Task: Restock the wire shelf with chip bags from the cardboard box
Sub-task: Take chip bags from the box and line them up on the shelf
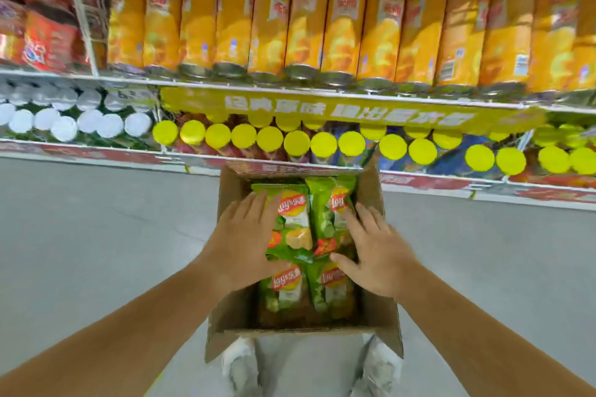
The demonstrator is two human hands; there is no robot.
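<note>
An open cardboard box (pixel 232 309) stands on the floor below me, holding several green chip bags. My left hand (pixel 242 238) lies with straight fingers on the left side of the top-left green bag (pixel 295 219). My right hand (pixel 374 251) rests flat against the top-right green bag (pixel 325 216), its thumb reaching under the bag's lower edge. Two more green bags (pixel 287 293) lie underneath, nearer me. The wire shelf (pixel 290 87) rises behind the box, filled with chip cans.
Orange chip cans (pixel 342 19) fill the upper shelf; yellow-lidded cans (pixel 322 143) and white-lidded cans (pixel 87 122) fill the lower one. Red packs (pixel 42 26) sit at upper left. Grey floor (pixel 96 235) spreads on both sides. My shoes (pixel 238 364) are just behind the box.
</note>
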